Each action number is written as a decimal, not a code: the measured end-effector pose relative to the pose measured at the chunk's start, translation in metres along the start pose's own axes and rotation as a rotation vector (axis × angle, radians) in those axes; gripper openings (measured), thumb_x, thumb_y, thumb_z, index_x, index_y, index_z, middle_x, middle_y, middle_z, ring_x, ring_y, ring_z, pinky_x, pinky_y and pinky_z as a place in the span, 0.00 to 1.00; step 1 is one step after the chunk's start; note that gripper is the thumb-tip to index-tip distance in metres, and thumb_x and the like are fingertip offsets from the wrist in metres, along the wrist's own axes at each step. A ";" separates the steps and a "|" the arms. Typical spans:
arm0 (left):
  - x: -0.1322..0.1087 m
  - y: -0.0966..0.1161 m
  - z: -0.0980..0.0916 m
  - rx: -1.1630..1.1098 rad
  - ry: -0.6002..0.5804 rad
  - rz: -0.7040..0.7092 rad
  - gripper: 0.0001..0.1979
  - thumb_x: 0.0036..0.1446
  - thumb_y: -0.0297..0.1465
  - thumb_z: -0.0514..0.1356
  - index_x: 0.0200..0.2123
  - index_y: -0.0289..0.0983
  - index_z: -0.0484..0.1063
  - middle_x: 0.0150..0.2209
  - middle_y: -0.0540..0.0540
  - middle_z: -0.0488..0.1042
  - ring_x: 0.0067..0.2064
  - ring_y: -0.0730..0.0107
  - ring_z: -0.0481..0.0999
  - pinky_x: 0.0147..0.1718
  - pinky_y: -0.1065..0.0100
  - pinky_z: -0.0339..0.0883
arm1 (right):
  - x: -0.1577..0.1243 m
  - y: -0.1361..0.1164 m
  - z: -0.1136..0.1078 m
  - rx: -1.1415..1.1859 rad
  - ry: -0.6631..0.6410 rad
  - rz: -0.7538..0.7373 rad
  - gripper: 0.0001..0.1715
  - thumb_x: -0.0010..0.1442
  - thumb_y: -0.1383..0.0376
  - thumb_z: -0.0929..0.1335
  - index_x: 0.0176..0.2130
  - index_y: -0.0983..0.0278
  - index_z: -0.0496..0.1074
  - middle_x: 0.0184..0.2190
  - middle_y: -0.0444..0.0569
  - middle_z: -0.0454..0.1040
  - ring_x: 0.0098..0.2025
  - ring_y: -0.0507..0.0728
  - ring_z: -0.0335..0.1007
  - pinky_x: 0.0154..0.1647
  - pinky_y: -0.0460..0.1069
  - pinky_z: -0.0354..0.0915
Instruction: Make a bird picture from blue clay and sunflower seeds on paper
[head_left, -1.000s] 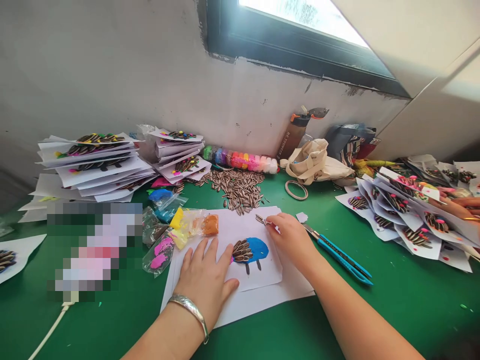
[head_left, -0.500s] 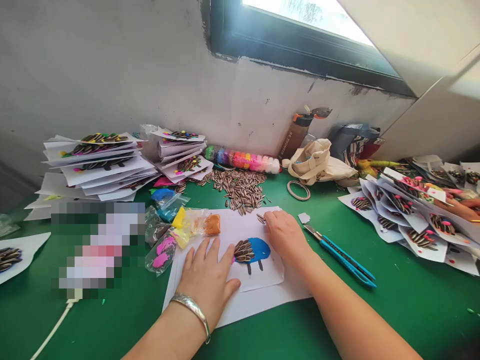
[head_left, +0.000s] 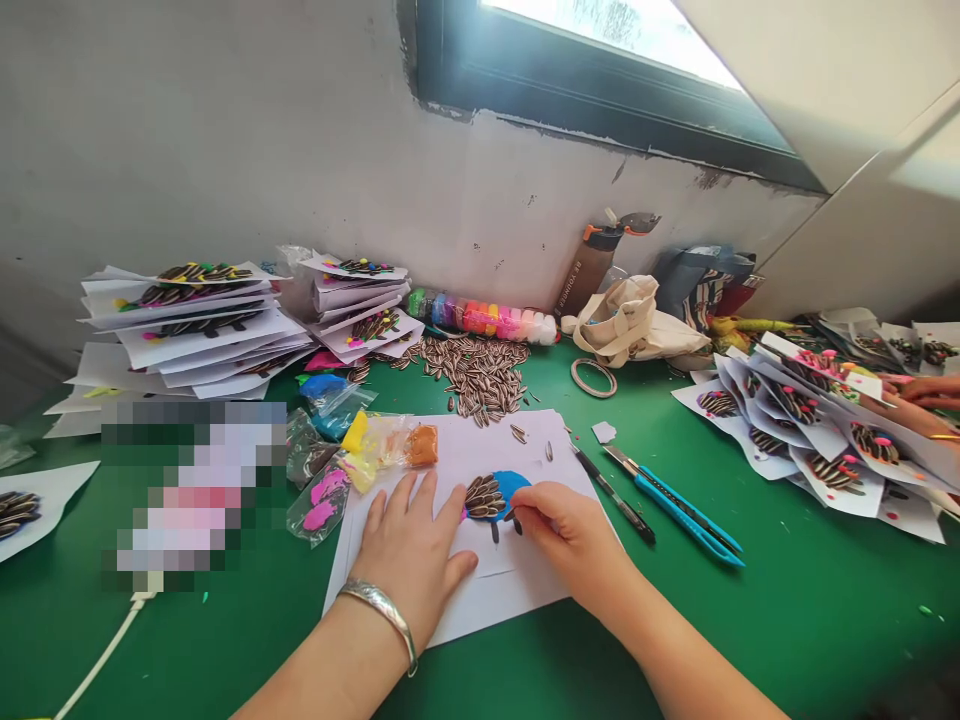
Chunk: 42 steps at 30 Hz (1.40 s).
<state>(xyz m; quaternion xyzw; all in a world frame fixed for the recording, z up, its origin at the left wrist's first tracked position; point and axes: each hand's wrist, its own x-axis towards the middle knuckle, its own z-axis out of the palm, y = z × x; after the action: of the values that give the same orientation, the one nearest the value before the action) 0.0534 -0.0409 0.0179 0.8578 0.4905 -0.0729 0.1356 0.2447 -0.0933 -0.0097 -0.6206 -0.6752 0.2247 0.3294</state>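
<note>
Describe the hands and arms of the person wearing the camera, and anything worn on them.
The left hand is ungloved, with a broad, silver-coloured bangle around the wrist; its surface looks patterned. The right hand is ungloved too, with no watch or bracelet in view. No sleeve shows on either side.

- The sheet I work on is plain white; my table is deep green.
- My clay shape is bright blue, its legs dark grey.
- I see its seeds as dark brown with pale lengthwise stripes; the seed pile is striped too.
- My bracelet is silver, finely patterned.
- Other clays I see: pink clay, yellow clay, orange-brown clay.
- My cutter is mostly bright blue, the pen black.
- The bottle is brown with orange trim, the cloth bag cream.
</note>
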 end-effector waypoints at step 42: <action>0.001 -0.001 0.003 0.017 0.017 0.024 0.29 0.56 0.36 0.60 0.61 0.43 0.62 0.63 0.35 0.60 0.64 0.40 0.54 0.59 0.40 0.50 | 0.000 0.000 0.007 -0.104 -0.054 -0.142 0.15 0.58 0.76 0.60 0.37 0.63 0.71 0.32 0.49 0.71 0.35 0.55 0.66 0.33 0.48 0.66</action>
<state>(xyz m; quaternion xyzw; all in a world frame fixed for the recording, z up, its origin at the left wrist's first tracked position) 0.0528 -0.0404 0.0147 0.8654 0.4805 -0.0682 0.1249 0.2402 -0.0927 -0.0144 -0.5811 -0.7369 0.1821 0.2935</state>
